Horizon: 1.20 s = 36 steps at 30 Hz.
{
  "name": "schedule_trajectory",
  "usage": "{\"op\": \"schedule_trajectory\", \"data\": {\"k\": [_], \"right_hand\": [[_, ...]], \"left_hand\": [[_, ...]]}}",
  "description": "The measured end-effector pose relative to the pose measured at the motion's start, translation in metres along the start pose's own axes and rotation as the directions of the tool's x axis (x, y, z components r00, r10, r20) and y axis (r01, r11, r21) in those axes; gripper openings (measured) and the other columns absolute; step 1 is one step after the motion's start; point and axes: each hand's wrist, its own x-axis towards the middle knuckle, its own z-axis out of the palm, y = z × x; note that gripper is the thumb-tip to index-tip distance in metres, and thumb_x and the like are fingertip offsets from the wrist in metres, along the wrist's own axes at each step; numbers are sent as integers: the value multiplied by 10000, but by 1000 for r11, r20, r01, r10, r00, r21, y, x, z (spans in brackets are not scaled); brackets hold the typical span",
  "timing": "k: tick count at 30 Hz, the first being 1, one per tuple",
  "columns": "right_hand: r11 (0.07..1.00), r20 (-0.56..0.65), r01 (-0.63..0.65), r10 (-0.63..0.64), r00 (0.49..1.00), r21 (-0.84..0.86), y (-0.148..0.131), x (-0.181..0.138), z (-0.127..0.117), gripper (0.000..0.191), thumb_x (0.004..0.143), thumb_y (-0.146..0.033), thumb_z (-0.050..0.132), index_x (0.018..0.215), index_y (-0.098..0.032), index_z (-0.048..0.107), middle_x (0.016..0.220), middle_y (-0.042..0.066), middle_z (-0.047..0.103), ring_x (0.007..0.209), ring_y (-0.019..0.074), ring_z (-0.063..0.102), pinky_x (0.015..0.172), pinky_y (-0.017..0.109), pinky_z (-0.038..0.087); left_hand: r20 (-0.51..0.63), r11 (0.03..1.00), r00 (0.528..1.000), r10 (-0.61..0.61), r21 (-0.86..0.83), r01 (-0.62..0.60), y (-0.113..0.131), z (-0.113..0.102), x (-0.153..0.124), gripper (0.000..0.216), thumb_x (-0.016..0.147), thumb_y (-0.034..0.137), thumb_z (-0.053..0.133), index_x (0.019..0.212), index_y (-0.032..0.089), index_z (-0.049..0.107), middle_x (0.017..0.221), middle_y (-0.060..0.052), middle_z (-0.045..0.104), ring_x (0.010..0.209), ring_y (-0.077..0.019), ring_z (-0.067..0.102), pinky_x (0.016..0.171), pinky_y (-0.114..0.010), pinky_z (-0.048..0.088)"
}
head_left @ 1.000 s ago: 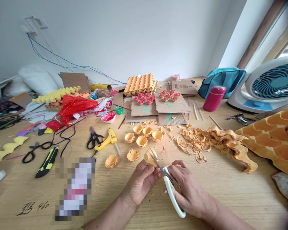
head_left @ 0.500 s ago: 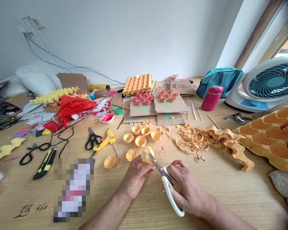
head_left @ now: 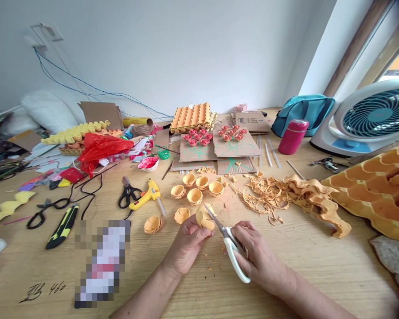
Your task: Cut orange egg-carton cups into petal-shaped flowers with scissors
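Observation:
My left hand (head_left: 190, 248) pinches a small orange egg-carton cup (head_left: 204, 218) between thumb and fingers. White-handled scissors (head_left: 232, 254) are in my right hand (head_left: 257, 259), with its fingers through the loops. Their blades lie against the cup's edge and look almost closed. Just beyond my left hand stand several trimmed, petal-edged cups (head_left: 194, 196), and another trimmed cup (head_left: 152, 224) sits to its left. Tiny orange scraps (head_left: 210, 268) are scattered on the wooden table (head_left: 173, 297) below my hands.
A yellow glue gun (head_left: 146, 195), black scissors (head_left: 129, 194) and a utility knife (head_left: 62, 227) lie left. Shredded carton trimmings (head_left: 266, 195) and a large egg tray (head_left: 372, 190) lie right. Behind are cardboard sheets with red flowers (head_left: 231, 133), a pink bottle (head_left: 294, 136) and a fan (head_left: 369, 115).
The cup has tilted in my left hand, showing more of its side. The scissors' blades have come closer together and the lower handle has swung up.

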Motion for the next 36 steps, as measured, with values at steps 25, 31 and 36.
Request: {"op": "schedule_trajectory", "data": {"k": [25, 31, 36], "right_hand": [[561, 29, -270, 401, 916, 782, -5, 6, 1, 372, 753, -396, 819, 953, -217, 561, 798, -30, 590, 644, 112, 478, 579, 243, 405], [539, 43, -297, 433, 900, 788, -5, 8, 0, 427, 741, -473, 801, 978, -230, 541, 796, -6, 640, 655, 138, 516, 576, 264, 427], [516, 49, -281, 417, 907, 809, -3, 7, 3, 411, 741, -404, 823, 973, -227, 534, 798, -24, 614, 638, 117, 480, 565, 245, 412]], "left_hand": [[40, 953, 969, -244, -176, 247, -14, 3, -6, 202, 810, 321, 769, 891, 166, 669, 844, -22, 659, 793, -145, 603, 763, -273, 466], [12, 929, 965, -263, -267, 256, -13, 2, -4, 202, 787, 282, 783, 877, 174, 638, 892, -32, 659, 839, -156, 622, 766, -279, 480], [83, 931, 966, -243, -261, 256, -13, 2, -3, 184, 781, 246, 769, 893, 176, 641, 881, -29, 644, 850, -155, 612, 802, -295, 482]]}}
